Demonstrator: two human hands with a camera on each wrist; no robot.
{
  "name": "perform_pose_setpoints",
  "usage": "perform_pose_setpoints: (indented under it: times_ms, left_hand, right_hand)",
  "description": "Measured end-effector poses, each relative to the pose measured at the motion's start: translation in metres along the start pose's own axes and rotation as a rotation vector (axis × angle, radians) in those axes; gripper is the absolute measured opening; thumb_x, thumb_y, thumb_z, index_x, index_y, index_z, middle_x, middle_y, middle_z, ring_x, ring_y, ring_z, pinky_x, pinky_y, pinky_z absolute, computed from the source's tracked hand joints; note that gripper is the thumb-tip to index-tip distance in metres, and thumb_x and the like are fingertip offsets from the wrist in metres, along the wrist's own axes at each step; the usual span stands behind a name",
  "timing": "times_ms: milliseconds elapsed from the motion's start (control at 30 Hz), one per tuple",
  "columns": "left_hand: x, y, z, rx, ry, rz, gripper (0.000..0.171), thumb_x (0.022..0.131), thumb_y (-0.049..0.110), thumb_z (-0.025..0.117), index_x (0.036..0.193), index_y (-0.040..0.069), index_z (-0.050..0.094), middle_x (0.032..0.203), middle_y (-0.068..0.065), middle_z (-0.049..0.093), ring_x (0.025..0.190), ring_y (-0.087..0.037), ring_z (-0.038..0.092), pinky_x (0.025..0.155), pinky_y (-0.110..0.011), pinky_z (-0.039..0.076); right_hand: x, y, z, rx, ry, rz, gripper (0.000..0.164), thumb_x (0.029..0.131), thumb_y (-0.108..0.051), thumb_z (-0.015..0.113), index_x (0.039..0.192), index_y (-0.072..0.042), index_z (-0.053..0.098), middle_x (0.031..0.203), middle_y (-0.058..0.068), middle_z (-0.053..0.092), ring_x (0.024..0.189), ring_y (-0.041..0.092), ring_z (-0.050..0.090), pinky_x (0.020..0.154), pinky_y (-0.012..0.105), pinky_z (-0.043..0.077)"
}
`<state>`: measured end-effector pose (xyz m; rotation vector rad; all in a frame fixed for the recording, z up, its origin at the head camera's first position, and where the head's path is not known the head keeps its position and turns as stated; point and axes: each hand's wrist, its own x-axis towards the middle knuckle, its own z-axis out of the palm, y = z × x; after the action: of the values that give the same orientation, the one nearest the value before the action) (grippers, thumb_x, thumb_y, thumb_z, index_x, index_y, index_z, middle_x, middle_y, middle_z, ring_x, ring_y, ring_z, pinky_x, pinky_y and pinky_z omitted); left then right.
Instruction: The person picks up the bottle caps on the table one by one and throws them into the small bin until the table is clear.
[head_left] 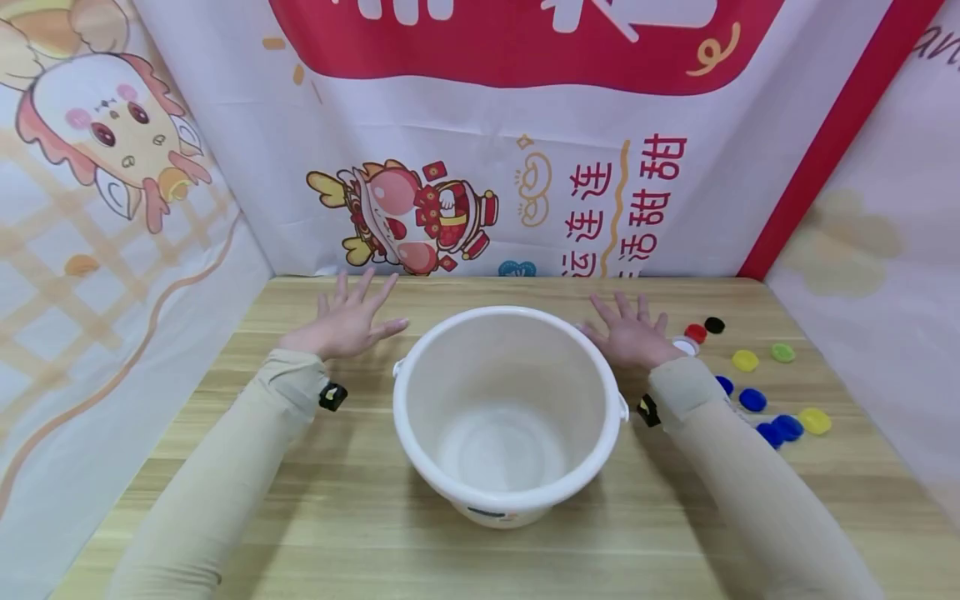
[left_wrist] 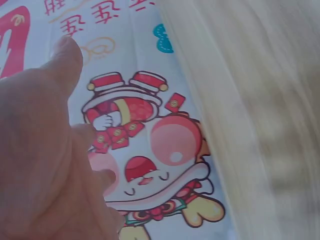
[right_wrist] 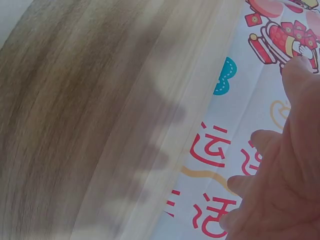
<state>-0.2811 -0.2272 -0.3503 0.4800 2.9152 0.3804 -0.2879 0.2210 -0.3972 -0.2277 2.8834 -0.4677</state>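
A white plastic bucket stands upright in the middle of the wooden table, and its inside shows bare. Left of it, my left hand is spread with straight fingers and holds nothing. On the bucket's other side my right hand is also spread, its thumb close to the rim. In the left wrist view the left hand shows its thumb stretched out in front of the printed cloth. The right wrist view has the right hand at the right edge, fingers apart, nothing in it.
Several bottle caps lie on the table at the right, among them a red cap, a black cap, a green cap and a blue cap. A printed cloth hangs behind the table.
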Motion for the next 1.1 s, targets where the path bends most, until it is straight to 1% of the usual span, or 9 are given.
perform_pose_setpoints:
  times_ms: [200, 333, 467, 567, 700, 800, 867, 967, 1100]
  left_hand:
    - [-0.007, 0.010, -0.005, 0.019, 0.070, 0.096, 0.085, 0.096, 0.070, 0.039, 0.160, 0.030, 0.000, 0.164, -0.014, -0.010, 0.143, -0.044, -0.021, 0.105, -0.074, -0.012]
    - [-0.016, 0.019, -0.013, -0.005, 0.145, 0.194, 0.081, 0.096, 0.063, 0.048, 0.159, 0.023, 0.019, 0.164, -0.015, 0.007, 0.147, -0.045, -0.006, 0.111, -0.073, 0.001]
    - [-0.033, 0.027, -0.022, -0.069, 0.262, 0.296, 0.064, 0.099, 0.051, 0.056, 0.152, 0.019, 0.041, 0.159, -0.013, 0.027, 0.147, -0.040, 0.014, 0.115, -0.065, 0.016]
    - [-0.052, 0.036, -0.027, -0.126, 0.386, 0.423, 0.048, 0.099, 0.038, 0.061, 0.141, 0.015, 0.055, 0.150, -0.011, 0.043, 0.142, -0.034, 0.031, 0.114, -0.059, 0.027]
    - [-0.075, 0.052, -0.027, -0.160, 0.560, 0.683, 0.037, 0.100, 0.034, 0.061, 0.125, 0.007, 0.066, 0.135, -0.012, 0.058, 0.130, -0.031, 0.048, 0.112, -0.047, 0.037]
    - [-0.090, 0.070, -0.025, -0.167, 0.639, 0.869, 0.039, 0.101, 0.036, 0.058, 0.117, 0.002, 0.069, 0.126, -0.014, 0.064, 0.123, -0.032, 0.055, 0.110, -0.041, 0.040]
    - [-0.098, 0.082, -0.023, -0.179, 0.660, 0.965, 0.037, 0.102, 0.033, 0.058, 0.114, 0.001, 0.070, 0.121, -0.016, 0.066, 0.119, -0.033, 0.057, 0.109, -0.038, 0.042]
    - [-0.107, 0.095, -0.017, -0.201, 0.674, 1.054, 0.032, 0.102, 0.029, 0.059, 0.110, 0.001, 0.071, 0.115, -0.017, 0.067, 0.114, -0.035, 0.059, 0.107, -0.038, 0.043]
    - [-0.114, 0.104, -0.006, -0.218, 0.684, 1.107, 0.028, 0.102, 0.028, 0.059, 0.105, 0.004, 0.072, 0.111, -0.014, 0.069, 0.110, -0.035, 0.061, 0.105, -0.038, 0.045]
  right_hand:
    - [-0.010, 0.003, -0.005, -0.010, 0.016, -0.013, 0.085, 0.094, -0.075, 0.029, 0.160, -0.024, 0.013, 0.163, 0.020, -0.006, 0.140, 0.051, -0.022, 0.100, 0.078, -0.016]
    - [-0.018, 0.004, -0.013, -0.024, 0.044, -0.051, 0.083, 0.096, -0.072, 0.031, 0.159, -0.020, 0.018, 0.163, 0.022, 0.000, 0.141, 0.054, -0.017, 0.102, 0.078, -0.013]
    - [-0.030, 0.003, -0.021, -0.024, 0.053, -0.076, 0.079, 0.098, -0.066, 0.037, 0.159, -0.019, 0.022, 0.162, 0.022, 0.003, 0.142, 0.052, -0.016, 0.105, 0.076, -0.008]
    - [-0.039, 0.002, -0.025, -0.022, 0.059, -0.080, 0.079, 0.098, -0.065, 0.041, 0.157, -0.016, 0.026, 0.161, 0.024, 0.007, 0.142, 0.052, -0.014, 0.107, 0.075, -0.004]
    - [-0.049, 0.001, -0.028, -0.018, 0.078, -0.082, 0.075, 0.097, -0.059, 0.051, 0.154, -0.012, 0.034, 0.159, 0.027, 0.017, 0.142, 0.056, -0.002, 0.108, 0.076, 0.005]
    - [-0.059, 0.002, -0.030, -0.004, 0.094, -0.093, 0.071, 0.097, -0.052, 0.057, 0.151, -0.009, 0.040, 0.155, 0.028, 0.026, 0.142, 0.055, 0.011, 0.108, 0.074, 0.014]
    - [-0.067, 0.003, -0.030, 0.007, 0.105, -0.100, 0.068, 0.098, -0.051, 0.057, 0.149, -0.008, 0.044, 0.153, 0.028, 0.031, 0.141, 0.052, 0.020, 0.108, 0.072, 0.021]
    - [-0.080, 0.005, -0.031, 0.017, 0.113, -0.104, 0.065, 0.098, -0.051, 0.057, 0.146, -0.008, 0.047, 0.149, 0.026, 0.038, 0.138, 0.048, 0.031, 0.106, 0.069, 0.030]
    - [-0.098, 0.009, -0.030, 0.022, 0.138, -0.116, 0.060, 0.097, -0.047, 0.060, 0.141, -0.007, 0.053, 0.143, 0.023, 0.047, 0.132, 0.045, 0.040, 0.103, 0.068, 0.036]
